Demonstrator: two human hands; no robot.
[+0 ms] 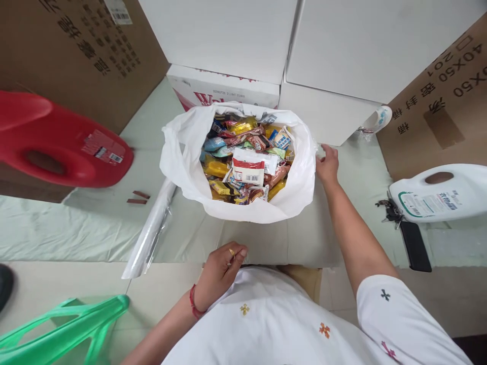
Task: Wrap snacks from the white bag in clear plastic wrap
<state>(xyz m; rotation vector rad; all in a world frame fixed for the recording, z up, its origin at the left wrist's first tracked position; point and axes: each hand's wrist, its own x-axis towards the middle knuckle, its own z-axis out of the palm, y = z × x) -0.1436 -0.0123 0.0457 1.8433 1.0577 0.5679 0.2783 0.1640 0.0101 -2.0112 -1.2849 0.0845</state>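
A white plastic bag (pixel 182 157) stands wide open on the table, its rim folded outward. Inside it lies a heap of small wrapped snacks (pixel 216 144) in yellow, brown, blue and other colours. On top is a red-and-white snack packet (pixel 248 170). My left hand (pixel 222 268) is near the table's front edge, close to my body, fingers curled and thumb pressed to the index finger; nothing shows in it. My right hand (pixel 327 163) is beside the bag's right side, fingers bent together near a bit of clear plastic; what it grips, if anything, is hidden.
A roll of clear plastic (pixel 150 228) overhangs the table's front edge, near two brown strips (pixel 137 197). A red jug (pixel 76 147) stands left; a white jug (pixel 445 195), keys (pixel 390 210) and a black phone (pixel 415 246) lie right. Cartons (pixel 228 88) line the back. A green stool (pixel 68 334) is below left.
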